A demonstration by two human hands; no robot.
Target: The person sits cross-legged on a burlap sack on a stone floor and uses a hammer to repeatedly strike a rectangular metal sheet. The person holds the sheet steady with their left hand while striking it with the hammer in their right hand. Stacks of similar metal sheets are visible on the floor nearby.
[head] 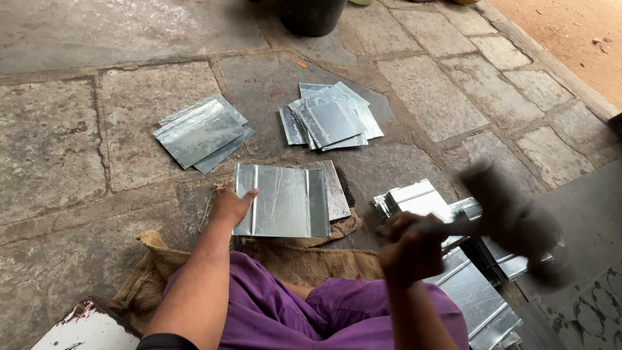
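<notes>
While the left hand: left hand [232,206] lies flat, fingers spread on the near-left edge of the folded metal sheet [282,201], pinning it down.
Sheet position: it lies on the stone floor [58,149] just ahead of the burlap sack [304,256], over another sheet.
Right hand: right hand [409,249] is fisted tight around the mallet [512,220], whose head is blurred, raised to the right of the sheet.
Stacks: two sheet piles [202,133] [330,118] beyond, more folded sheets [479,298] at right.
Far edge: a dark bucket [312,14].
</notes>
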